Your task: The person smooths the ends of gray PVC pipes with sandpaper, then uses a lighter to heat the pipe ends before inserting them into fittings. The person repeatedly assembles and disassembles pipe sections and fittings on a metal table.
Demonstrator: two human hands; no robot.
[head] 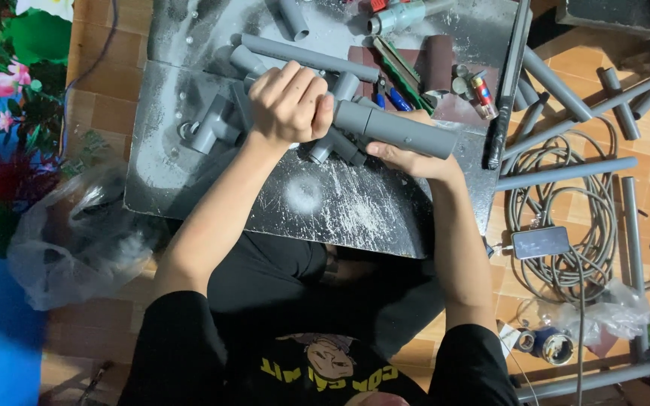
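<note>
Left hand (289, 101) clenched over grey pipe fitting (340, 139), right hand (408, 159) cupping grey pipe (396, 131) from beneath, long axis running rightward from the fitting.

A dark, rectangular phone screen (540, 242) lies on the coiled cable at right. A small red-and-yellow labelled tube (481, 90) sits by the sandpaper. Crumpled clear plastic bags: one left (77, 240), one lower right (603, 312).

From my remote seat it looked like a makeshift home workshop on a tiled floor (107, 105), where a dusty dark slab (340, 207) lay strewn with grey plastic pipes (306, 56) and fittings (212, 124), beside coiled cable (566, 218), tape rolls (547, 344) and artificial flowers (9, 83).
</note>
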